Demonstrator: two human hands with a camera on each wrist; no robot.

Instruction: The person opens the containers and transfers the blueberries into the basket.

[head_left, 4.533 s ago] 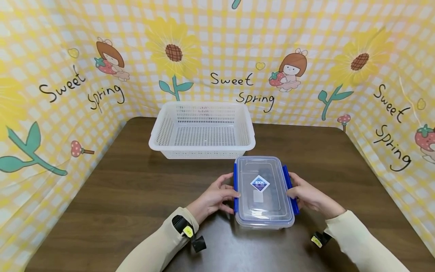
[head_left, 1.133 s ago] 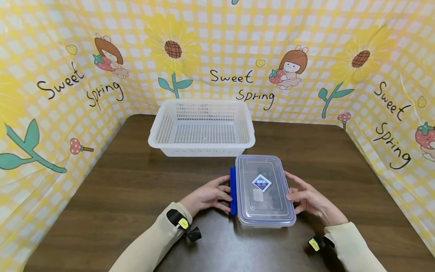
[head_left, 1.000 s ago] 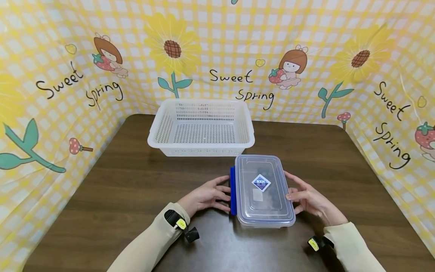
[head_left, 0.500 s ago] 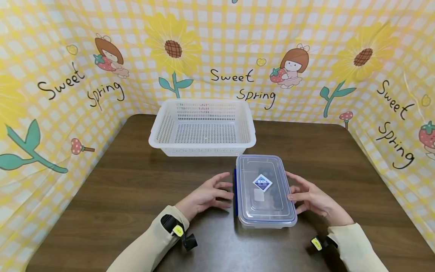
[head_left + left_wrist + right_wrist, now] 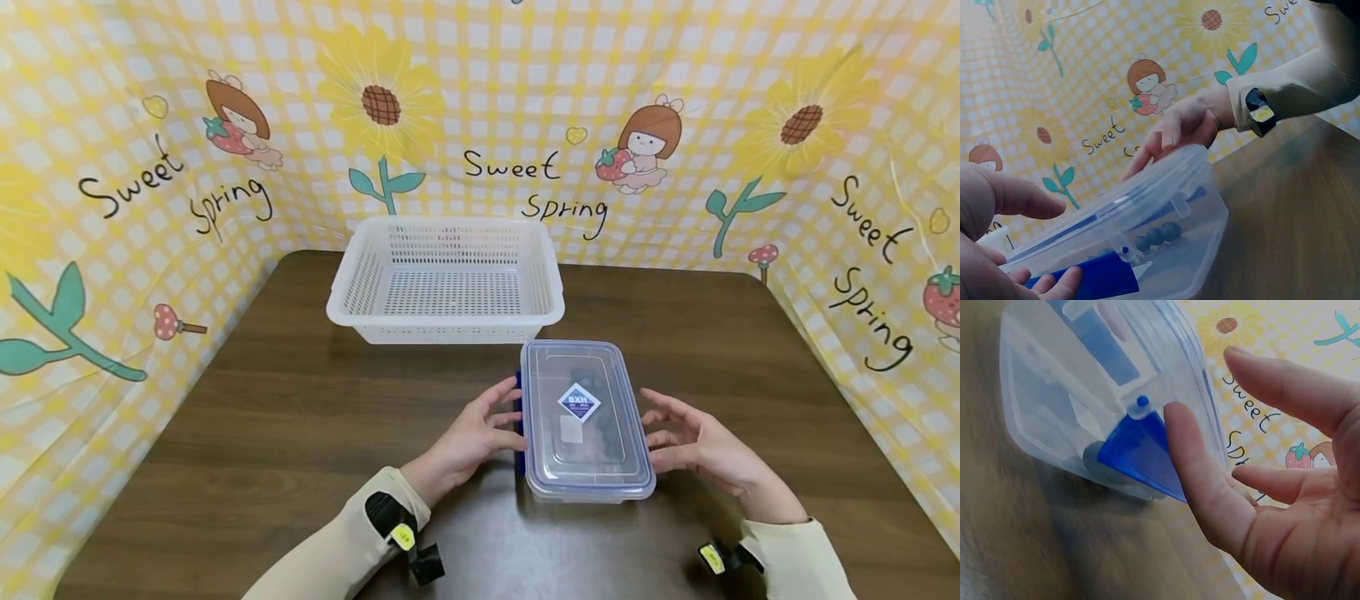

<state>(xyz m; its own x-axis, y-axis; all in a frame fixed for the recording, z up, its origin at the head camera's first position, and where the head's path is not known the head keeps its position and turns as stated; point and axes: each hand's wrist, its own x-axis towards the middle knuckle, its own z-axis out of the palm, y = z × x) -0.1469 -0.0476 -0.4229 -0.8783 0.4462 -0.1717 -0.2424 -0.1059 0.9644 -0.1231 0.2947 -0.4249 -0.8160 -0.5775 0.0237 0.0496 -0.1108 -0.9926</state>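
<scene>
A clear plastic food storage container [image 5: 592, 467] with a blue-sealed lid sits on the table, a diamond label on top. My left hand [image 5: 465, 437] is at its left side, fingers spread and gently bent. In the left wrist view, its fingertips lie along the blue latch [image 5: 1094, 279], which hangs down off the lid. My right hand [image 5: 716, 454] stands at the other side, fingers relaxed, thumb close to the lid's edge. The right wrist view shows a second blue latch [image 5: 1141, 450] swung down there. Round dark-blue items [image 5: 1159, 236] show through the wall.
Behind the container stands a white perforated plastic basket [image 5: 446, 335], its front right corner near the container's far end. A yellow checked cloth [image 5: 495, 100] walls off the back and sides of the brown wooden table [image 5: 300, 400].
Both latches, up along the lid at first, now hang down: the right one first, then the left. My left hand drew back, then returned to the side; my right hand shifted slightly outward.
</scene>
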